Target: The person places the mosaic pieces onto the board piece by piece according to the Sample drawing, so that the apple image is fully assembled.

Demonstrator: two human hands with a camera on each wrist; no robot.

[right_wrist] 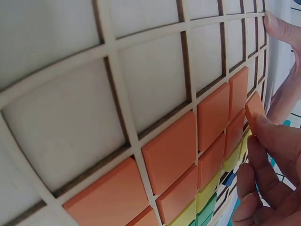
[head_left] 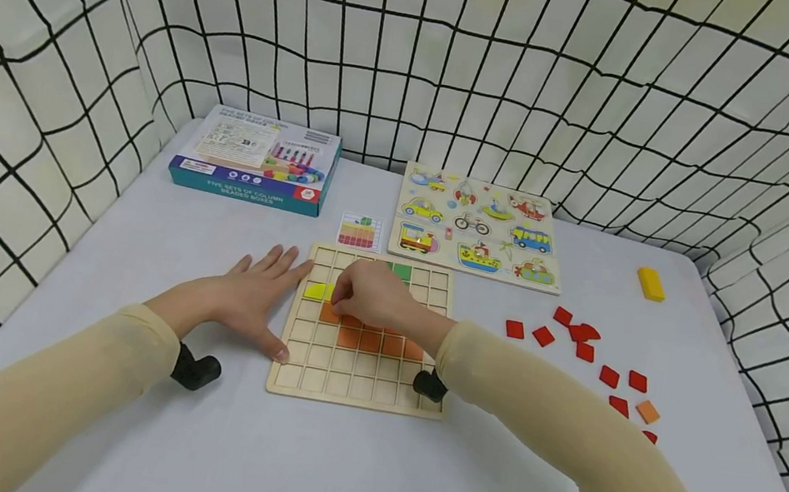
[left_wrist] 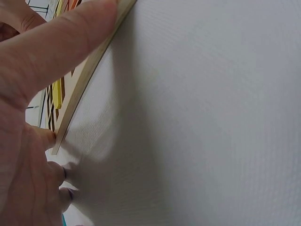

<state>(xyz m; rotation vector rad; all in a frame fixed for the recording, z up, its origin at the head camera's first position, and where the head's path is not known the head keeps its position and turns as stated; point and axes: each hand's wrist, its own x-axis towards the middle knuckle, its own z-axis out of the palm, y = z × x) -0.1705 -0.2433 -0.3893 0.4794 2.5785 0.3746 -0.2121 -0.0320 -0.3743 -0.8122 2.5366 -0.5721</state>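
A wooden grid board lies flat on the table, with orange tiles in its middle rows. Beyond them are yellow tiles and green tiles. My right hand reaches over the board and pinches an orange square tile between thumb and fingers. That tile is tilted, at the left end of an orange row. With fingers spread, my left hand rests at the board's left side; its thumb touches the edge. The right hand covers some cells in the head view.
A small patterned picture card lies behind the board. Further back are a bead box and a picture puzzle board. Red tiles, one loose orange tile and a yellow block lie right. Black netting surrounds the table.
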